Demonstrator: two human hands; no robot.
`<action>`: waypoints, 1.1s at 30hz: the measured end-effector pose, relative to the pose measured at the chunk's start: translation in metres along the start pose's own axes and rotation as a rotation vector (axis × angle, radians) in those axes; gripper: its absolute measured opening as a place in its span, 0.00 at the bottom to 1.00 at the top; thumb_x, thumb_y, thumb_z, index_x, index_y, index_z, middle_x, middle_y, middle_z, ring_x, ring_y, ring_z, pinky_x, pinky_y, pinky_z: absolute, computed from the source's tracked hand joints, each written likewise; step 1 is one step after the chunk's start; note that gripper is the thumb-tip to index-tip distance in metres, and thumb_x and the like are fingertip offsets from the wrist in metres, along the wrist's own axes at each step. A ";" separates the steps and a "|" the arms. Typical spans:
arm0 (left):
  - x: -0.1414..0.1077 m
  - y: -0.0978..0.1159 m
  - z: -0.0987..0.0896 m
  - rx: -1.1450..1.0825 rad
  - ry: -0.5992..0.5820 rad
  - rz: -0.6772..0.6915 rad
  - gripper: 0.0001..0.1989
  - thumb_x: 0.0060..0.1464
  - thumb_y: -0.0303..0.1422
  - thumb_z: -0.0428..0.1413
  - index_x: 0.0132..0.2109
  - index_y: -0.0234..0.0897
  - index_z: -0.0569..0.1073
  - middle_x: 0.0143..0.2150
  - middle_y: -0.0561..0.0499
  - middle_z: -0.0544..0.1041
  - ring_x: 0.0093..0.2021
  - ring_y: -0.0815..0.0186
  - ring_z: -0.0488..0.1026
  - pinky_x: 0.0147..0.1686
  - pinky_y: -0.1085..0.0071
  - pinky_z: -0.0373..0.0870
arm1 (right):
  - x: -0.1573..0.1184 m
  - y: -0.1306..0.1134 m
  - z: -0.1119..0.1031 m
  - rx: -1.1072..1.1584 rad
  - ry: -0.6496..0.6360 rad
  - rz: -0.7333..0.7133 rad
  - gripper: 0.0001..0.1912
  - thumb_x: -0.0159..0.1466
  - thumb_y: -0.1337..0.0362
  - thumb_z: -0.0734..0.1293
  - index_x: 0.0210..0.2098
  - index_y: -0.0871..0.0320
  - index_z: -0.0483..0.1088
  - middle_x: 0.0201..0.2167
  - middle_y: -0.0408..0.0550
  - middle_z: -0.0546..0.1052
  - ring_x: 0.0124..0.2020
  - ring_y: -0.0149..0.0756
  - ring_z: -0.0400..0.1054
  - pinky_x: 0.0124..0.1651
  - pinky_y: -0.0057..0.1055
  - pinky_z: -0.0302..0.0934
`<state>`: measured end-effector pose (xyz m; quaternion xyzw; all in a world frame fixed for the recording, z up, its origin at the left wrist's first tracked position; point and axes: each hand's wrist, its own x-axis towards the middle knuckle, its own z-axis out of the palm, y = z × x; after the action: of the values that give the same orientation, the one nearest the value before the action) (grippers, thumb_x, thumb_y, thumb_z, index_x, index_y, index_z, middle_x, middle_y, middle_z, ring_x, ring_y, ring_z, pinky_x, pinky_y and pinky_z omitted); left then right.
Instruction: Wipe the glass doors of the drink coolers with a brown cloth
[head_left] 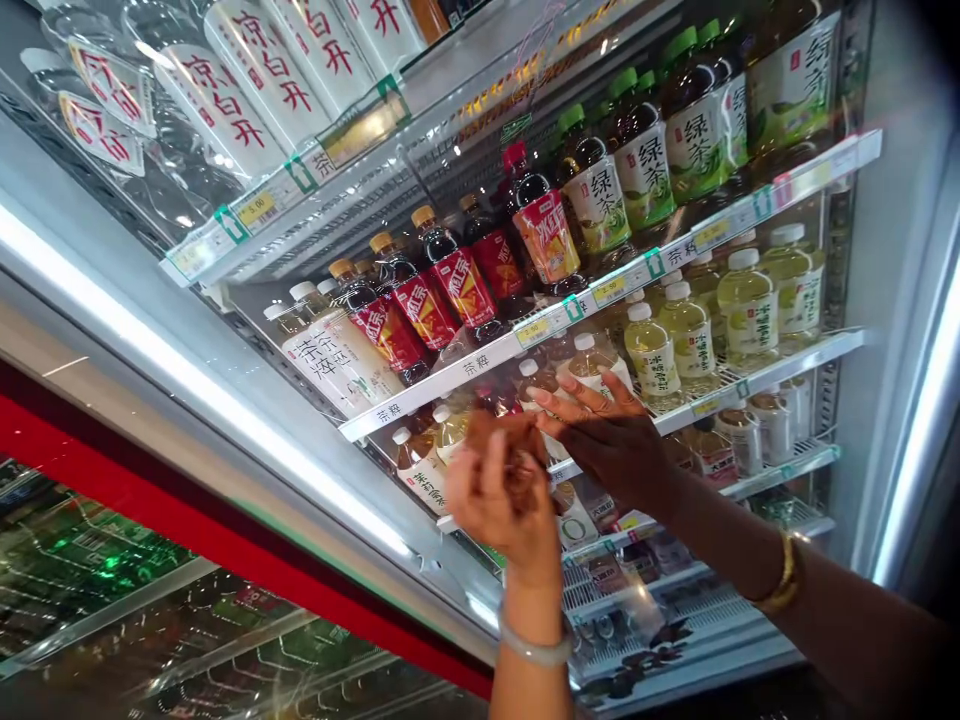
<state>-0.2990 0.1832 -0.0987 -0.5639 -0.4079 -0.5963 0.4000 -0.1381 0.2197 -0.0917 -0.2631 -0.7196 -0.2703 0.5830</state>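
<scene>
My left hand (499, 490), with a pale bangle on its wrist, is raised in front of the lit drinks cooler. Its fingers are curled and blurred. Something brownish shows at the fingers; I cannot tell whether it is a held thing or a reflection. Just to the right, my right hand (611, 440) has its fingers stretched out towards the upper left, with a gold bracelet (784, 572) on that arm. Behind the fingers stand white-capped bottles (532, 375); whether the hand touches anything is unclear.
Shelves hold red-labelled iced tea bottles (461, 285), green-capped tea bottles (598, 200), pale yellow drinks (750, 305) and large water bottles (214, 100). A shelf edge (480, 362) with price tags crosses above my hands. A red frame strip (225, 530) runs along the lower left.
</scene>
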 end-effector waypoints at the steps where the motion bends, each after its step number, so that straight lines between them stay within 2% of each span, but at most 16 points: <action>1: -0.012 0.008 0.003 -0.035 -0.060 0.083 0.25 0.60 0.26 0.63 0.63 0.45 0.74 0.56 0.44 0.72 0.60 0.55 0.72 0.62 0.52 0.71 | -0.001 0.002 -0.002 0.025 -0.001 -0.012 0.18 0.73 0.71 0.62 0.60 0.56 0.71 0.64 0.46 0.75 0.73 0.36 0.58 0.80 0.43 0.38; 3: -0.027 0.014 0.005 -0.076 -0.126 0.164 0.20 0.60 0.26 0.62 0.59 0.43 0.76 0.53 0.45 0.72 0.60 0.55 0.72 0.61 0.53 0.72 | -0.002 0.007 -0.007 0.056 -0.021 -0.024 0.17 0.74 0.70 0.61 0.61 0.56 0.71 0.64 0.46 0.75 0.73 0.35 0.59 0.81 0.43 0.36; 6: -0.016 0.004 -0.003 -0.081 -0.170 0.180 0.17 0.60 0.28 0.63 0.56 0.45 0.78 0.52 0.46 0.72 0.58 0.55 0.73 0.60 0.52 0.73 | 0.001 0.018 -0.020 0.023 -0.016 0.018 0.17 0.73 0.71 0.64 0.58 0.52 0.73 0.62 0.42 0.76 0.71 0.36 0.63 0.81 0.49 0.27; 9: 0.009 -0.001 -0.005 0.011 -0.025 -0.015 0.21 0.58 0.30 0.65 0.58 0.44 0.78 0.56 0.44 0.72 0.59 0.55 0.72 0.62 0.50 0.71 | 0.000 0.030 -0.027 -0.017 0.037 0.055 0.18 0.70 0.73 0.68 0.56 0.48 0.74 0.61 0.41 0.77 0.71 0.39 0.63 0.81 0.54 0.26; 11: 0.011 0.011 0.003 0.057 0.036 -0.106 0.21 0.59 0.30 0.65 0.59 0.43 0.77 0.57 0.44 0.73 0.60 0.55 0.71 0.63 0.49 0.69 | -0.004 0.036 -0.026 -0.028 0.029 0.042 0.20 0.70 0.73 0.68 0.58 0.48 0.74 0.62 0.41 0.76 0.71 0.39 0.62 0.81 0.53 0.29; 12: 0.006 0.021 0.009 0.047 0.015 -0.083 0.19 0.59 0.30 0.64 0.58 0.43 0.78 0.55 0.44 0.73 0.59 0.55 0.71 0.62 0.50 0.70 | -0.006 0.038 -0.026 -0.029 0.017 0.036 0.20 0.70 0.73 0.67 0.59 0.48 0.73 0.62 0.42 0.76 0.72 0.38 0.62 0.81 0.51 0.31; 15: -0.021 0.048 0.023 -0.041 -0.124 0.116 0.14 0.61 0.30 0.62 0.54 0.44 0.79 0.52 0.45 0.72 0.58 0.56 0.73 0.59 0.52 0.72 | -0.012 0.044 -0.026 0.000 -0.008 0.014 0.20 0.73 0.70 0.64 0.62 0.51 0.71 0.65 0.44 0.73 0.73 0.36 0.59 0.82 0.48 0.32; 17: -0.028 0.054 0.024 -0.074 -0.172 0.203 0.12 0.61 0.31 0.62 0.52 0.44 0.79 0.51 0.46 0.72 0.59 0.55 0.72 0.59 0.53 0.73 | -0.014 0.051 -0.032 0.025 -0.035 -0.016 0.20 0.74 0.68 0.63 0.63 0.52 0.70 0.66 0.43 0.72 0.74 0.33 0.57 0.82 0.47 0.28; 19: -0.020 0.052 0.021 -0.071 -0.199 0.219 0.13 0.60 0.30 0.64 0.52 0.44 0.79 0.51 0.47 0.72 0.57 0.56 0.73 0.58 0.54 0.74 | -0.014 0.059 -0.040 0.004 -0.062 -0.045 0.19 0.74 0.68 0.63 0.63 0.50 0.70 0.67 0.40 0.71 0.75 0.31 0.55 0.82 0.45 0.21; 20: -0.011 0.049 0.018 -0.051 -0.173 0.188 0.15 0.58 0.30 0.66 0.53 0.44 0.79 0.52 0.47 0.72 0.56 0.57 0.74 0.56 0.55 0.75 | -0.014 0.063 -0.045 -0.016 -0.069 -0.051 0.19 0.74 0.68 0.64 0.62 0.49 0.71 0.66 0.38 0.71 0.75 0.30 0.53 0.82 0.45 0.17; 22: 0.005 0.048 0.017 0.039 -0.063 -0.012 0.18 0.58 0.29 0.66 0.55 0.43 0.79 0.54 0.46 0.73 0.56 0.55 0.73 0.58 0.51 0.72 | -0.014 0.072 -0.052 -0.042 -0.074 -0.053 0.19 0.73 0.69 0.65 0.61 0.47 0.72 0.67 0.35 0.71 0.77 0.30 0.50 0.81 0.45 0.14; 24: 0.008 0.056 0.022 0.098 -0.002 -0.129 0.18 0.60 0.28 0.64 0.57 0.42 0.78 0.55 0.45 0.74 0.58 0.54 0.72 0.60 0.47 0.70 | -0.016 0.079 -0.056 -0.026 -0.083 -0.056 0.21 0.73 0.69 0.66 0.62 0.46 0.71 0.67 0.34 0.70 0.77 0.29 0.49 0.82 0.44 0.17; 25: 0.004 0.062 0.026 0.097 -0.014 -0.117 0.18 0.60 0.28 0.64 0.57 0.42 0.78 0.55 0.46 0.74 0.58 0.54 0.72 0.61 0.47 0.69 | -0.017 0.081 -0.057 -0.011 -0.076 -0.058 0.21 0.73 0.69 0.65 0.62 0.46 0.71 0.67 0.34 0.70 0.76 0.29 0.50 0.83 0.43 0.22; 27: -0.015 0.075 0.035 0.049 -0.090 -0.006 0.18 0.58 0.28 0.65 0.54 0.43 0.78 0.53 0.46 0.73 0.58 0.55 0.72 0.60 0.50 0.71 | -0.019 0.086 -0.055 0.010 -0.045 -0.076 0.19 0.73 0.68 0.65 0.61 0.47 0.72 0.68 0.33 0.70 0.76 0.29 0.52 0.83 0.41 0.29; 30: -0.036 0.081 0.038 -0.035 -0.209 0.167 0.16 0.55 0.30 0.68 0.51 0.44 0.79 0.51 0.47 0.71 0.58 0.54 0.73 0.60 0.52 0.72 | -0.022 0.090 -0.052 0.004 -0.019 -0.122 0.16 0.75 0.66 0.63 0.58 0.47 0.74 0.68 0.30 0.69 0.75 0.28 0.53 0.83 0.39 0.31; 33: -0.021 0.067 0.032 0.008 -0.184 0.155 0.13 0.57 0.33 0.66 0.49 0.44 0.80 0.50 0.48 0.71 0.54 0.56 0.75 0.57 0.54 0.73 | -0.023 0.092 -0.051 -0.013 -0.005 -0.139 0.17 0.75 0.66 0.60 0.59 0.48 0.73 0.69 0.30 0.68 0.76 0.27 0.51 0.83 0.39 0.31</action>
<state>-0.2244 0.1902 -0.1165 -0.6445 -0.4004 -0.5077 0.4081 -0.0347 0.2482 -0.0982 -0.2168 -0.7358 -0.3142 0.5594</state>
